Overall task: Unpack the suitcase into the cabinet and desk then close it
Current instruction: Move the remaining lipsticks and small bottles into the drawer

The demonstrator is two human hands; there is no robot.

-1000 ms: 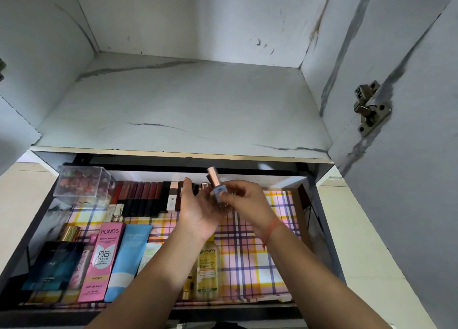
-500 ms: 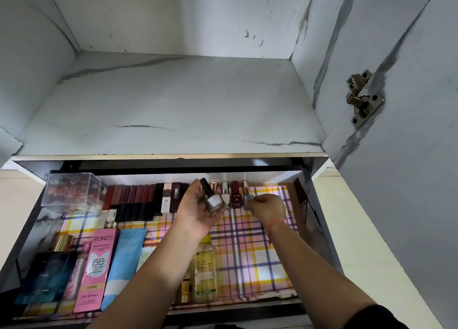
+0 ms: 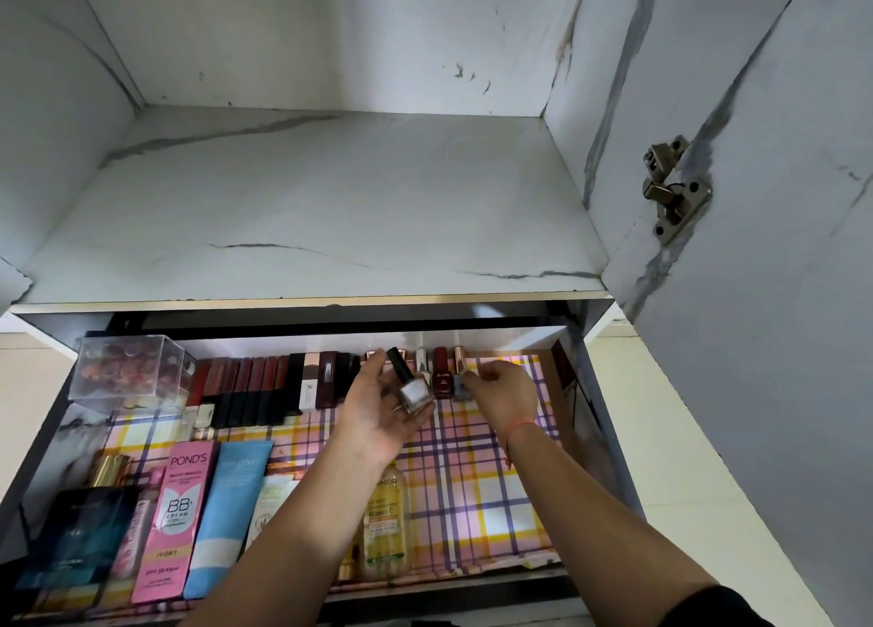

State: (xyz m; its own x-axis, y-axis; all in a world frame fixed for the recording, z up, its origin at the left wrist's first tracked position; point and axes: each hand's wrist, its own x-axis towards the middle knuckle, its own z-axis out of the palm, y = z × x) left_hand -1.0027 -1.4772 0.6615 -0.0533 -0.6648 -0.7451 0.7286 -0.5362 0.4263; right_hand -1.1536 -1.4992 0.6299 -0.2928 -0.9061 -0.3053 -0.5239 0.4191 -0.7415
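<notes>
An open drawer (image 3: 562,442) with a plaid liner sits below a white marble-look cabinet shelf (image 3: 307,201). My left hand (image 3: 382,414) holds a pale nail polish bottle with a black cap (image 3: 411,383) over the drawer's back row. My right hand (image 3: 503,392) pinches a grey nail polish bottle with a rose-gold cap (image 3: 462,376), standing at the right end of the back row beside a dark red bottle (image 3: 442,373). The suitcase is out of view.
The drawer's back row holds several dark lipsticks (image 3: 245,385) and a clear plastic box (image 3: 132,366). At the front lie a pink Pond's tube (image 3: 177,522), a blue tube (image 3: 226,518), a dark box (image 3: 75,532) and a yellow Garnier bottle (image 3: 385,522). The cabinet door with its hinge (image 3: 671,187) stands open at the right.
My right hand moved the grey bottle from beside my left hand to the back row's right end. My left hand now shows the pale bottle and has hardly moved.
</notes>
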